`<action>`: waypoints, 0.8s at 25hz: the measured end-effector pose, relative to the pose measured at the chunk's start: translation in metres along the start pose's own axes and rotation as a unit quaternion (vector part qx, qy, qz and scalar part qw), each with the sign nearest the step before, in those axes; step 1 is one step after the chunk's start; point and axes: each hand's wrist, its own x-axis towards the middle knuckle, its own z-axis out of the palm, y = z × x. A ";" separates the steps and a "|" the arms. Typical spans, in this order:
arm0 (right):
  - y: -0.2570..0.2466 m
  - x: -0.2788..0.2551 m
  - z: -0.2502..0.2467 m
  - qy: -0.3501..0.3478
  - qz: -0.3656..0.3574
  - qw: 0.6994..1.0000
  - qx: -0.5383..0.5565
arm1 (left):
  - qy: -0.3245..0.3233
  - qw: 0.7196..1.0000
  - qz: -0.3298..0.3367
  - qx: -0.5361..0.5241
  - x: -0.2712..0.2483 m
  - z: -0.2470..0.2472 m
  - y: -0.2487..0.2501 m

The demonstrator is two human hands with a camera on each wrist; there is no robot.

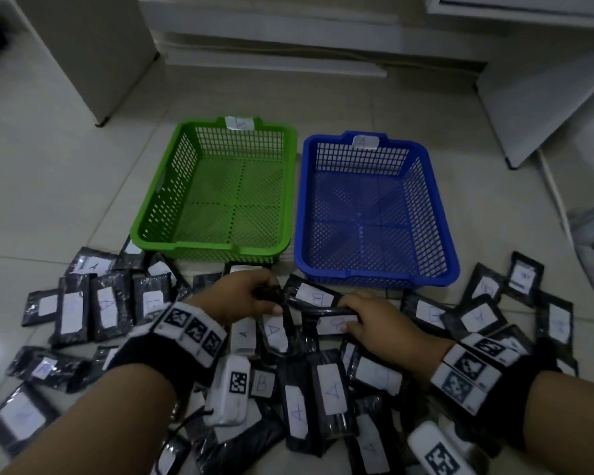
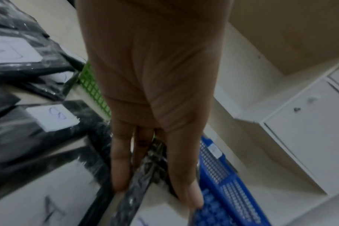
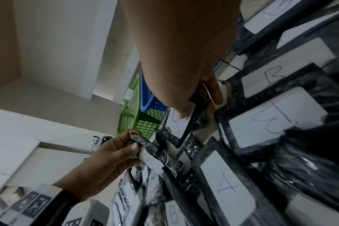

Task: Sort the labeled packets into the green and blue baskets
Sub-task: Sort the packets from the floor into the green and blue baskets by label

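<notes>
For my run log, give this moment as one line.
left hand: grips packet | right hand: grips packet B | baskets: empty

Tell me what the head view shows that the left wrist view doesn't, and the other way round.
Only the head view shows both hands, the left hand and right hand, each gripping a black plastic packet, and the insides of the green mesh basket and blue mesh basket, with no packets in them. Only the left wrist view shows the fingers pinching the packet's edge close up. Both show labelled packets and both baskets.
</notes>
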 end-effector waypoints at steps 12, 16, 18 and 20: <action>-0.109 0.135 -0.039 0.104 -0.055 0.992 0.054 | 0.209 0.904 -0.030 -0.373 -0.045 -0.056 -0.027; -0.117 0.162 -0.009 0.057 -0.046 0.974 -0.213 | 0.261 0.861 -0.052 -0.433 -0.057 -0.064 -0.049; -0.117 0.165 -0.005 0.037 -0.068 0.957 -0.278 | 0.280 0.848 -0.051 -0.446 -0.058 -0.066 -0.050; -0.111 0.162 -0.010 0.032 -0.112 0.956 -0.268 | 0.293 0.835 -0.038 -0.464 -0.052 -0.066 -0.044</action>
